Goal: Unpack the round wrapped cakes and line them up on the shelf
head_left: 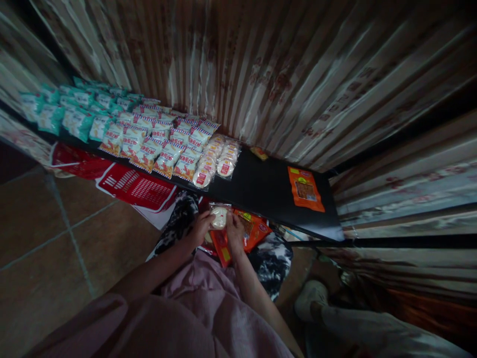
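A round white cracker in a clear wrapper [219, 218] is held up between my two hands, just in front of the black shelf [261, 179]. My left hand [203, 224] pinches its left side, and my right hand [234, 231] has its fingers closed at the right side. Below them, orange and red snack packets [253, 231] lie over my lap, partly hidden by my right hand. Similar wrapped round crackers [225, 166] stand in two rows on the shelf, a little beyond my hands.
White-and-orange snack bags [143, 151] and teal bags [76, 122] fill the shelf's left side. An orange packet [305, 189] lies at its right end. A red basket [136, 186] sits below the front edge. Pleated curtain [242, 64] hangs behind. Another person's shoe [312, 298] is at lower right.
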